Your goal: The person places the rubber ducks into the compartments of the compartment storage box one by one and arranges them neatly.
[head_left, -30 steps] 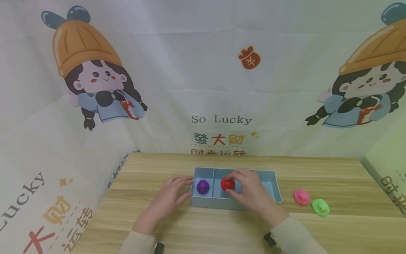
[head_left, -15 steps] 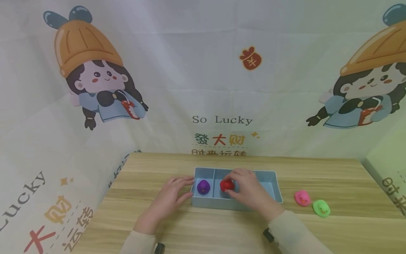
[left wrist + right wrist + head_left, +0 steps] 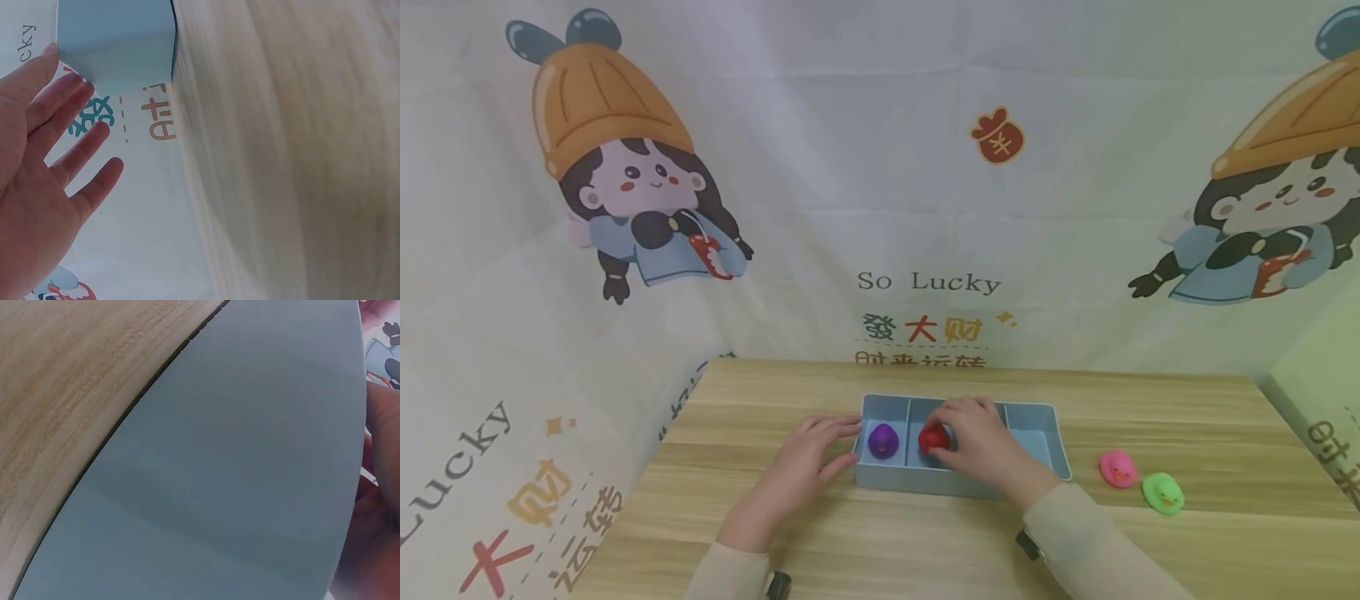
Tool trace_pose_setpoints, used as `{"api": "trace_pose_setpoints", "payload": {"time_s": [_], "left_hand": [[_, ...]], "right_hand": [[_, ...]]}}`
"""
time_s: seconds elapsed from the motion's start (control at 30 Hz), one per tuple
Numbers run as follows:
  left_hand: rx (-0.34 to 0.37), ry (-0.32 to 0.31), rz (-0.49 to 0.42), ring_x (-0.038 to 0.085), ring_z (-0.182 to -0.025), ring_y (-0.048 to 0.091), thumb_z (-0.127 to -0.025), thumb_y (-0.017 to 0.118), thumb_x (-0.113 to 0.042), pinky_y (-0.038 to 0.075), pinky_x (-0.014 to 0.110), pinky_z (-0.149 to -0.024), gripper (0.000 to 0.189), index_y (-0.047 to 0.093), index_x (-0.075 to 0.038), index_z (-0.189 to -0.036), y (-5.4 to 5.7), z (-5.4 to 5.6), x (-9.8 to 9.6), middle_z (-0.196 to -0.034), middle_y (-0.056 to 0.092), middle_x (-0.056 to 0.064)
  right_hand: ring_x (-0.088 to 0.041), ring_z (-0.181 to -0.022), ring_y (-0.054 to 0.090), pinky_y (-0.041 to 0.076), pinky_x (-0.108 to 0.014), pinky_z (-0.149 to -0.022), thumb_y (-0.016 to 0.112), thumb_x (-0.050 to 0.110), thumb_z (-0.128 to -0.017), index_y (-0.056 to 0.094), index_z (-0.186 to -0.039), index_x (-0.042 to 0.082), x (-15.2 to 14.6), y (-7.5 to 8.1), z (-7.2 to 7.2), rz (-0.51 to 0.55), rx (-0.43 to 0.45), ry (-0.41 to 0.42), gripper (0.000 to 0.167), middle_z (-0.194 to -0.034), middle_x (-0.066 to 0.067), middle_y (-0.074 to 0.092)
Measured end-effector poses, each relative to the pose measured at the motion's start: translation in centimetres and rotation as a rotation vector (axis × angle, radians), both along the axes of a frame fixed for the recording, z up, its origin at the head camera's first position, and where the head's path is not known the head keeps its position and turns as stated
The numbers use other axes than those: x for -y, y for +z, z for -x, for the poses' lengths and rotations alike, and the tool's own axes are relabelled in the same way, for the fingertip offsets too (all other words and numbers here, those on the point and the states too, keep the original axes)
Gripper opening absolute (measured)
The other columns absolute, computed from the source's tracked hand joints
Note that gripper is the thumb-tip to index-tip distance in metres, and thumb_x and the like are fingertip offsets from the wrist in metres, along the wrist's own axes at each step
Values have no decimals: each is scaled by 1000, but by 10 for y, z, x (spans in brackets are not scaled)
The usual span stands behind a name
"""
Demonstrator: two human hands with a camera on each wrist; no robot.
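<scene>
My right hand [image 3: 981,442] reaches into the middle compartment of a blue-grey divided box [image 3: 925,481] and pinches a small red toy duck [image 3: 932,439] between thumb and fingers. Part of the red duck is covered by those fingers. In the left compartment sits a purple toy duck [image 3: 883,442]. Fingers extended, my left hand [image 3: 805,454] rests its tips against the box's left end. The left wrist view shows that hand [image 3: 50,150] spread beside the box's end wall [image 3: 119,50]. Much of the right wrist view is filled by the box's front wall [image 3: 219,456].
On the wooden table [image 3: 970,546], right of the box, lie a pink toy duck [image 3: 1117,468] and a green toy duck [image 3: 1162,492]. A printed cloth [image 3: 850,167] hangs behind the table and along its sides.
My right hand has moved the red duck slightly left and lower within the middle compartment. The left hand stays at the box's end. The whole head view has drifted a little.
</scene>
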State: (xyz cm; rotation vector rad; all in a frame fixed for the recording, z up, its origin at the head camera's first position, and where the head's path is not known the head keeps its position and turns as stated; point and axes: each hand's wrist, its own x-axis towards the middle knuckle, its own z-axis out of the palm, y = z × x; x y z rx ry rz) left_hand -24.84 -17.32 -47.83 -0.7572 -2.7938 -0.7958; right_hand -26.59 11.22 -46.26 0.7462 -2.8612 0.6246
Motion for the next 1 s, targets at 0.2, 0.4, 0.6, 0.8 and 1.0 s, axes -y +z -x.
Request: {"api": "trace_pose_setpoints", "payload": {"time_s": [0.2,0.4,0.6,0.8,1.0], "left_hand": [[-2,2,-2,28,-137,52,-96,74,-23,40,52,-120,44,65,-9,-137,1,1,-1,-149,61,2],[8,0,1,29,-137,53,-95,74,-23,40,53,-120,45,65,-9,-137,2,1,-1,-148,61,3],[13,-4,-1,30,-137,53,-95,75,-22,40,54,-120,45,65,-8,-136,2,0,-1,-147,62,6],[19,1,-5,29,-137,53,-95,74,-22,40,54,-120,44,65,-9,-136,2,0,-1,-148,61,5],[22,4,-1,29,-138,52,-96,74,-22,40,54,-120,44,65,-9,-137,1,1,0,-148,61,5]], "right_hand": [[-22,-111,62,35,-63,-114,89,19,-82,75,-102,18,1,0,4,-13,1,14,24,-107,3,74],[-24,-109,64,34,-64,-113,90,19,-80,75,-99,18,2,-2,7,-27,-10,23,25,-106,1,75],[-25,-109,66,34,-64,-112,90,19,-79,75,-98,18,5,-5,8,-50,-18,32,24,-104,1,75],[-25,-105,65,33,-64,-112,90,19,-78,73,-95,18,7,-5,10,-68,-31,28,24,-100,2,74],[-23,-103,65,32,-64,-113,91,18,-78,74,-94,18,9,-4,11,-86,0,17,23,-97,2,74]]}}
